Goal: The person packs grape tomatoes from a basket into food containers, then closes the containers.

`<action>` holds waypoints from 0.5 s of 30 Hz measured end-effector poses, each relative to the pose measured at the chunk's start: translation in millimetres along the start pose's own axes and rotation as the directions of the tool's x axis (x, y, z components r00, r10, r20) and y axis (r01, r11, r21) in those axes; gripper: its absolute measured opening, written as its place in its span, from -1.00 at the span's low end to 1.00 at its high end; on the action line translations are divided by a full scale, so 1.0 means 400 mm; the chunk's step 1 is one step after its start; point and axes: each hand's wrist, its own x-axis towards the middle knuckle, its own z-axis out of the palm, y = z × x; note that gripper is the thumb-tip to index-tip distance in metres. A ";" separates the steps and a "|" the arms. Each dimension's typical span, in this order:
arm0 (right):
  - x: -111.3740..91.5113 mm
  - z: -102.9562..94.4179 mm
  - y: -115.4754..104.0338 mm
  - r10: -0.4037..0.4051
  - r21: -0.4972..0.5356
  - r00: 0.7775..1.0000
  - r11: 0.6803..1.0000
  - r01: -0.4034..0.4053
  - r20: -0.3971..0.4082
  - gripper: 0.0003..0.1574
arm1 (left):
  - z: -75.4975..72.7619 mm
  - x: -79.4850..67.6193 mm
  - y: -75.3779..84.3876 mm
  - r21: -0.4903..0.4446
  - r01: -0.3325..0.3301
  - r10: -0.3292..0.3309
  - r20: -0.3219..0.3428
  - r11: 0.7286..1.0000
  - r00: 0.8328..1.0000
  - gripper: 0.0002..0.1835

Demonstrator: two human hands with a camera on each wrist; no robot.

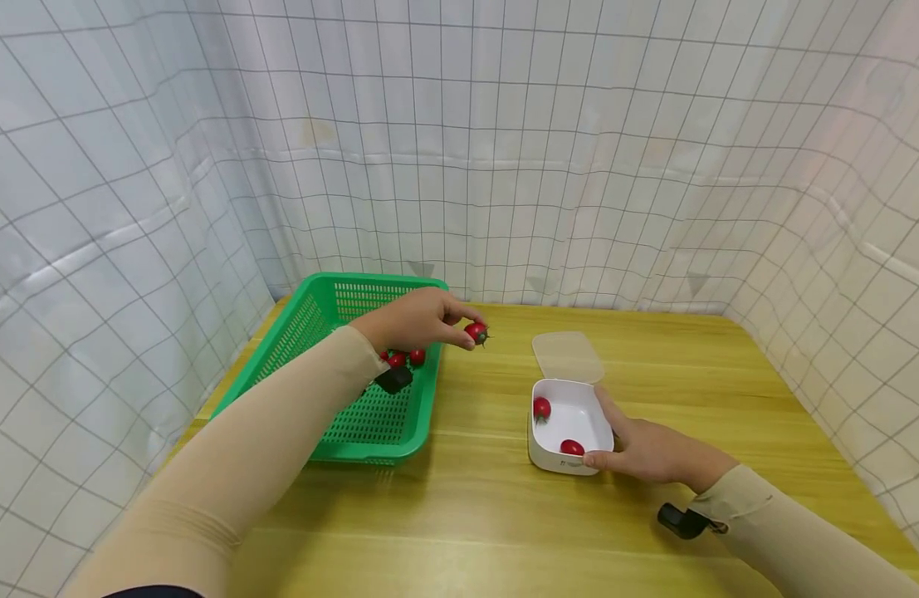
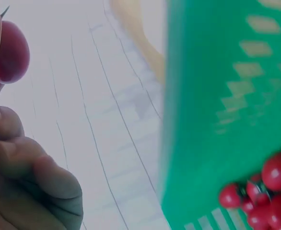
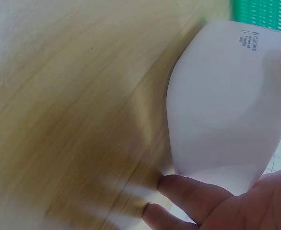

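Note:
In the head view my left hand [image 1: 422, 320] pinches a cherry tomato [image 1: 476, 333] between thumb and fingertips, just past the right rim of a green basket [image 1: 425, 399]. The left wrist view shows the same red cherry tomato [image 2: 12, 52] with a bit of green stem. Several more cherry tomatoes [image 2: 270, 196] lie together in the basket. My right hand [image 1: 646, 448] grips the right side of a white box [image 1: 579, 419], thumb at its near rim. Inside the box, one cherry tomato [image 1: 541, 408] sits at the left wall and another [image 1: 572, 447] near the front.
A translucent lid [image 1: 567, 355] lies on the wooden table [image 1: 489, 523] behind the white box. White curtains with a grid pattern [image 1: 504, 166] enclose the table at the back and both sides.

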 end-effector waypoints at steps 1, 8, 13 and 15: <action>0.000 0.000 0.001 -0.002 0.002 1.000 1.000 0.002 0.000 0.56 | 0.006 0.008 0.008 0.000 -0.013 0.013 0.014 1.000 1.000 -0.69; -0.002 0.001 0.000 -0.004 0.003 1.000 1.000 0.004 -0.006 0.57 | 0.047 0.053 0.057 0.028 -0.040 0.038 0.082 0.999 0.996 -0.60; -0.002 0.000 -0.001 0.000 0.000 1.000 1.000 0.000 -0.005 0.56 | 0.073 0.080 0.083 0.080 -0.052 0.042 0.122 0.995 0.992 -0.57; -0.002 -0.001 -0.001 0.001 -0.005 1.000 1.000 -0.001 -0.006 0.56 | 0.083 0.091 0.093 0.090 -0.068 0.055 0.139 0.994 0.989 -0.58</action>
